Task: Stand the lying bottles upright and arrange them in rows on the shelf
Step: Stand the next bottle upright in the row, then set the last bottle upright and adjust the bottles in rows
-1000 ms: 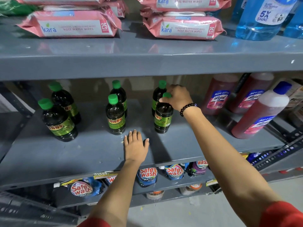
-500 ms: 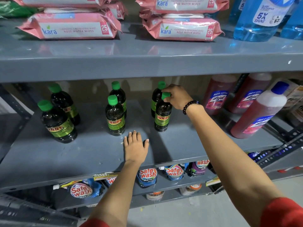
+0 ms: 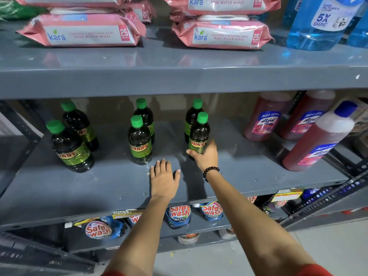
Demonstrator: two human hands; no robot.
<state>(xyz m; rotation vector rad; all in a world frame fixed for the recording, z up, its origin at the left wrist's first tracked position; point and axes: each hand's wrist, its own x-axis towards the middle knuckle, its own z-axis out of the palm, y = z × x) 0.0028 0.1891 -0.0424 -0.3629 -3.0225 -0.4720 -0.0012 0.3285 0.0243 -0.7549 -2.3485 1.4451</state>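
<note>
Several dark bottles with green caps and green "Sunny" labels stand upright in pairs on the grey middle shelf (image 3: 249, 176). One pair is at the left (image 3: 69, 148), one in the middle (image 3: 139, 140), one at the right. My right hand (image 3: 205, 156) wraps the base of the front right bottle (image 3: 199, 134), thumb on its left side; another bottle (image 3: 192, 116) stands just behind it. My left hand (image 3: 164, 177) lies flat on the shelf with fingers apart, just in front of the middle pair, holding nothing.
Pink Lizol bottles (image 3: 316, 136) lean at the right end of the same shelf. Pink Kara wipe packs (image 3: 85, 32) and blue cleaner bottles (image 3: 322, 22) fill the shelf above. Safewash pouches (image 3: 179, 214) sit on the shelf below.
My right hand has slid from the cap of the front right bottle down to its base. The bottle stays upright. My left hand has not moved.
</note>
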